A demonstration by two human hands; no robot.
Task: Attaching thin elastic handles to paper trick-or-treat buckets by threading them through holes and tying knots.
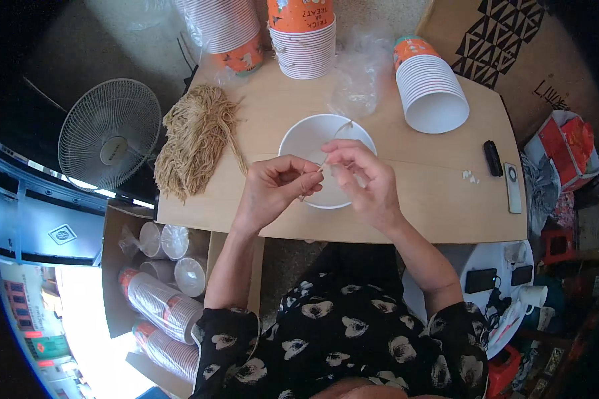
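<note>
The cord point(322, 167) is thin, tan; perhaps twisted.

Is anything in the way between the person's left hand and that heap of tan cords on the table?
Nothing visible blocks it. Between the left hand and the heap of tan cords I see only tabletop and some loose strands trailing toward the hand.

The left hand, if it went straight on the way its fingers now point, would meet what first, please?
Beyond the beige twine strand it pinches, the left hand would probably meet the right hand first, though depth between them is unclear.
</note>
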